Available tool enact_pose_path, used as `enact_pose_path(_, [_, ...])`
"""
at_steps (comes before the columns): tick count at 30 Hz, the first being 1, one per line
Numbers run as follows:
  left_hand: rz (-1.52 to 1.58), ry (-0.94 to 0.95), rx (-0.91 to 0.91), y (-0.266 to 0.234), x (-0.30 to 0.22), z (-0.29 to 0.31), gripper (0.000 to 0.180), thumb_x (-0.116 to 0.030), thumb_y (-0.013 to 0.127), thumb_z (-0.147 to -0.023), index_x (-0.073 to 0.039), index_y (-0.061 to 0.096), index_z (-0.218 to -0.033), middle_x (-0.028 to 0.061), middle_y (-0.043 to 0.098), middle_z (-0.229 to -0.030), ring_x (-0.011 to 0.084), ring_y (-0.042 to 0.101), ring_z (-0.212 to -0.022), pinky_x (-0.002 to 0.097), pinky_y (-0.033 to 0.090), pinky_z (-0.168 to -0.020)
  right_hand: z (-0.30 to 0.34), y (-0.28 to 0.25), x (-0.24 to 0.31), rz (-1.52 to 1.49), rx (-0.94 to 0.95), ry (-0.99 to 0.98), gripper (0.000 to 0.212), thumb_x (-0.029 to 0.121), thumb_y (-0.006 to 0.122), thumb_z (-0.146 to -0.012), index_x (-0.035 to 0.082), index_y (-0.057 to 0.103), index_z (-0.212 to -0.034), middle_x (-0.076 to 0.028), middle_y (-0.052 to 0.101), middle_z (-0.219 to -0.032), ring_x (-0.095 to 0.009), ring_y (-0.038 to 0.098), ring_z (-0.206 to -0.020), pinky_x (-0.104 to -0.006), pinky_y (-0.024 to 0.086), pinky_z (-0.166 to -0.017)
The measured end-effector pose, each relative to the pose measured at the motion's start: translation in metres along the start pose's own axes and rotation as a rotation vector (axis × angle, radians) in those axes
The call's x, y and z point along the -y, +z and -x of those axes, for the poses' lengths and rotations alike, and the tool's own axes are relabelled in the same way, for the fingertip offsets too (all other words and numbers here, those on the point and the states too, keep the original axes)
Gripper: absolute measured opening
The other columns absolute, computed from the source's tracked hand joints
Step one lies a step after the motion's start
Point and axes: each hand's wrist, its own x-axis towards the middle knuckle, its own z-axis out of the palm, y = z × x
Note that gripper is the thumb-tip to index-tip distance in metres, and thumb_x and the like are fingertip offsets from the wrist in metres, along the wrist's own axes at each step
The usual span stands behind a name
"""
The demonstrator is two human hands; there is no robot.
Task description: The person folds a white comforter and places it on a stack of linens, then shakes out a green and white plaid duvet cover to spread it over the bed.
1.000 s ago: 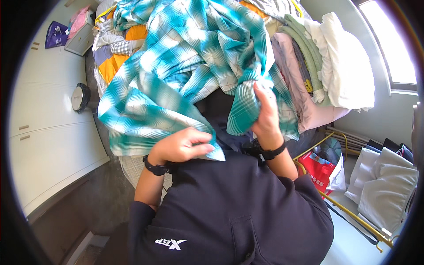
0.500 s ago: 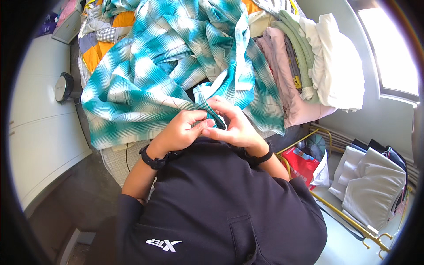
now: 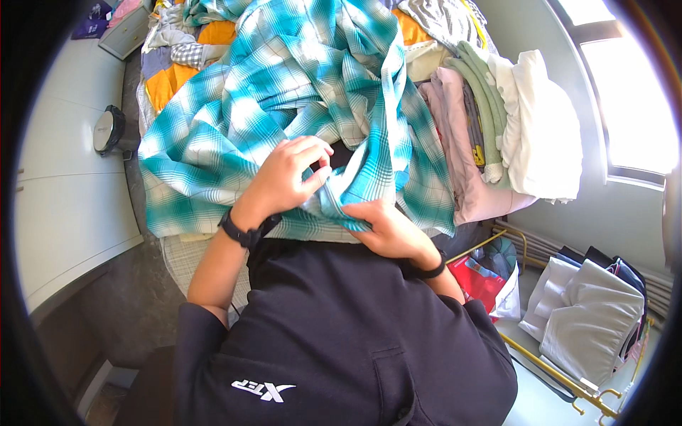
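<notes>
A large teal-and-white plaid cloth [image 3: 206, 149] lies rumpled in loose folds in front of me and hangs over the near edge. My left hand [image 3: 288, 177] is at the near middle of it, fingers curled and thumb against them, pinching at a raised fold. Its fingertips partly hide what is between them. Right of it and a little nearer, my right hand [image 3: 389, 228] grips the cloth's edge between thumb and fingers, most of the fingers under the fabric. Between the hands the cloth is bunched, and a dark gap shows just beyond.
Folded bedding stands at the right: a pink piece [image 3: 451, 142], a green one [image 3: 483, 92] and a white one [image 3: 543, 128]. Orange and grey fabric [image 3: 170, 82] lies at the far left. White cabinets [image 3: 71, 206] line the left; a gold rack [image 3: 547, 355] with hanging clothes is at lower right.
My left hand has moved away from my body, up and slightly left, apart from the right hand. My right hand has shifted a little right and nearer, keeping hold of the cloth.
</notes>
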Motion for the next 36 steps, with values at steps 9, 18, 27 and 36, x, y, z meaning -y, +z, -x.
enact_pose_path(9, [-0.599,-0.174,0.955,-0.007,0.138,0.009,0.028,-0.009,0.051,-0.073,-0.005,0.062,-0.098,0.0151,0.064,-0.095,0.0338,0.061,-0.088,0.0427,0.049,-0.077,0.092,-0.072,0.031,0.055,0.288,-0.189,0.039,0.006,0.051,-0.061,-0.01,0.057,-0.096,-0.02,0.059,-0.081,-0.038,0.058,-0.07,-0.0401,0.049,-0.065])
enact_pose_path(18, [-1.161,-0.482,0.506,-0.037,0.22,-0.07,0.035,-0.016,0.04,-0.09,-0.002,0.051,-0.12,0.0214,0.063,-0.1,0.0312,0.064,-0.089,0.0403,0.052,-0.075,0.228,-0.059,0.038,0.034,-0.208,-0.494,0.028,0.021,0.051,-0.082,-0.002,0.062,-0.069,-0.005,0.045,-0.045,-0.013,0.039,-0.03,-0.0257,0.028,-0.032])
enact_pose_path(27, [-1.055,-0.88,0.712,-0.072,0.24,-0.045,0.034,-0.025,0.06,-0.077,-0.013,0.063,-0.109,0.011,0.062,-0.113,0.0261,0.061,-0.103,0.0418,0.05,-0.078,0.352,-0.085,-0.044,-0.392,-1.349,0.614,0.023,0.007,0.056,-0.082,-0.001,0.059,-0.103,-0.004,0.06,-0.086,-0.011,0.054,-0.073,-0.0228,0.044,-0.066])
enact_pose_path(36, [-0.494,-0.667,-0.134,-0.017,0.268,-0.059,0.02,-0.02,0.055,-0.072,-0.005,0.063,-0.083,0.0217,0.064,-0.088,0.0402,0.06,-0.085,0.0482,0.048,-0.074,0.303,-0.083,-0.167,0.567,-0.922,1.079,0.027,0.013,0.056,-0.078,0.004,0.064,-0.102,-0.023,0.062,-0.089,-0.041,0.059,-0.09,-0.0402,0.047,-0.08])
